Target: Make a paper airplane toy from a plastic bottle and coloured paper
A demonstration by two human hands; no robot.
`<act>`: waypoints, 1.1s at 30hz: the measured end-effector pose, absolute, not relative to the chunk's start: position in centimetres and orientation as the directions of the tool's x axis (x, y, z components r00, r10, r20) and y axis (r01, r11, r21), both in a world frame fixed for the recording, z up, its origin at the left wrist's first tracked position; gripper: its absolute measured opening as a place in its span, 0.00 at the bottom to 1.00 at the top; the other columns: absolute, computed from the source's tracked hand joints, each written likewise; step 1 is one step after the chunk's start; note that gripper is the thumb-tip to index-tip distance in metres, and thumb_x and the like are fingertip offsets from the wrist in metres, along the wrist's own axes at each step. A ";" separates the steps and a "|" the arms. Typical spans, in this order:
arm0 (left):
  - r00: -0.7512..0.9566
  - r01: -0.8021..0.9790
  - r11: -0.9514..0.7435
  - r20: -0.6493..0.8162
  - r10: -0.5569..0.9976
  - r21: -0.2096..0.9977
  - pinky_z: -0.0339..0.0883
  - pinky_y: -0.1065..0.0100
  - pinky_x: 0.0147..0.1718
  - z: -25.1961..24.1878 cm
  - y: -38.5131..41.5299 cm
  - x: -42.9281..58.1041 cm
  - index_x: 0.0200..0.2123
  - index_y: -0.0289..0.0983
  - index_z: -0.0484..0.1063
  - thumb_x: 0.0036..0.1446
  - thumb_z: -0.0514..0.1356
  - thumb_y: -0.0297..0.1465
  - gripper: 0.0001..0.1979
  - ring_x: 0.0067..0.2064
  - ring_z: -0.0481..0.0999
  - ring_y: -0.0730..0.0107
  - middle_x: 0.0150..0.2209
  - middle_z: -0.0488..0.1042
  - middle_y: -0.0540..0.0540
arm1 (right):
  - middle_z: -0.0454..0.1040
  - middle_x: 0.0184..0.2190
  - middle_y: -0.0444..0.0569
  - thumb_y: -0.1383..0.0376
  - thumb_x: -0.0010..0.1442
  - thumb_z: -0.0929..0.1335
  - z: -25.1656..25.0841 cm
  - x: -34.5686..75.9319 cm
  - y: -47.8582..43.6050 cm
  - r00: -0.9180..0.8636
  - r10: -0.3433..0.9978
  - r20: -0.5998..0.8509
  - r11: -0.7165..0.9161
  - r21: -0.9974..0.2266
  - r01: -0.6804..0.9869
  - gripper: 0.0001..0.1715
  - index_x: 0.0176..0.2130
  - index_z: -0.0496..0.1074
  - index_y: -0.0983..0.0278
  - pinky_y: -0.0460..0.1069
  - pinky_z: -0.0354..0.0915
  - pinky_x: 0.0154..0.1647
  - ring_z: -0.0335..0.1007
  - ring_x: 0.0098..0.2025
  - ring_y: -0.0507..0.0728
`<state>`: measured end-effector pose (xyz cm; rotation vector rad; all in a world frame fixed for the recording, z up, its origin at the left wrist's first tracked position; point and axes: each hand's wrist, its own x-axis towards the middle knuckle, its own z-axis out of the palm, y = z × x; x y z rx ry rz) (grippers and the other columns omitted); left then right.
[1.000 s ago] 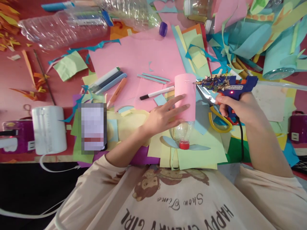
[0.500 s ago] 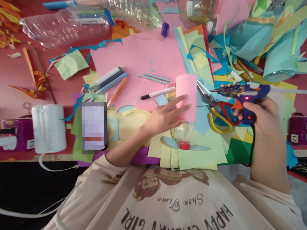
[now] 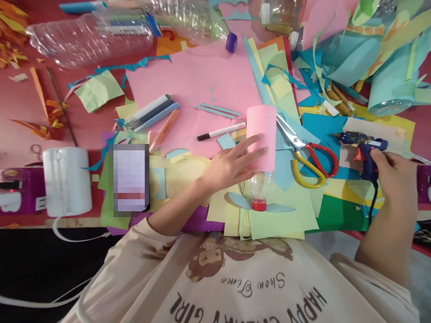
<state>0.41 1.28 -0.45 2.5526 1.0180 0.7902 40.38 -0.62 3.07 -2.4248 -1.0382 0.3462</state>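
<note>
A small clear plastic bottle lies with its red cap toward me, a sleeve of pink paper around its body. My left hand holds it from the left, its fingers spread across the pink sleeve; the thumb is hidden. At the right, my right hand grips the handle of a blue glue gun. The gun's nozzle points left, over blue and pale paper. Between the hands lie scissors with red and yellow handles, blades close to the bottle. Light blue paper petals show by the cap.
Markers and a black-tipped pen lie left of the bottle on pink paper. A phone and a white box-shaped device are farther left. Large clear bottles line the back. A cyan-wrapped bottle stands back right among paper scraps.
My right hand has moved right with the glue gun, away from the scissors and down toward the paper. The left hand and the pink-sleeved bottle have stayed in place.
</note>
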 end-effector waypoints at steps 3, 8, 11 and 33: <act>0.608 0.539 -0.719 0.388 0.692 0.439 0.69 0.72 0.22 -0.4 1.3 0.3 0.62 0.46 0.60 0.67 0.50 0.42 0.22 0.38 0.77 0.71 0.63 0.66 0.40 | 0.62 0.16 0.44 0.73 0.45 0.75 2.9 40.3 -0.1 0.585 0.781 0.220 -0.542 -0.227 0.809 0.17 0.17 0.65 0.60 0.58 0.59 0.34 0.61 0.24 0.58; 0.609 0.527 -0.721 0.391 0.690 0.451 0.69 0.72 0.22 -0.3 1.4 0.3 0.63 0.47 0.59 0.67 0.49 0.42 0.23 0.37 0.77 0.71 0.63 0.66 0.40 | 0.78 0.39 0.56 0.57 0.59 0.67 3.4 33.9 -0.3 0.084 0.914 0.397 0.046 -0.307 0.951 0.13 0.39 0.75 0.62 0.60 0.67 0.44 0.73 0.44 0.65; 0.591 0.511 -0.715 0.410 0.695 0.477 0.71 0.72 0.25 -0.6 1.3 0.5 0.62 0.46 0.59 0.67 0.50 0.43 0.23 0.40 0.79 0.69 0.62 0.67 0.40 | 0.77 0.46 0.53 0.63 0.64 0.66 3.8 28.0 -0.8 -0.220 0.891 0.397 0.389 -0.417 0.821 0.11 0.46 0.72 0.59 0.58 0.68 0.51 0.73 0.51 0.61; 0.316 0.825 -0.364 0.182 0.931 0.432 0.62 0.63 0.36 0.2 4.1 -3.2 0.32 0.38 0.69 0.50 0.67 0.30 0.09 0.35 0.69 0.62 0.31 0.71 0.47 | 0.77 0.48 0.49 0.71 0.62 0.64 0.7 21.1 0.0 -0.441 0.697 0.566 0.714 -0.487 0.504 0.19 0.51 0.69 0.58 0.58 0.70 0.50 0.70 0.50 0.60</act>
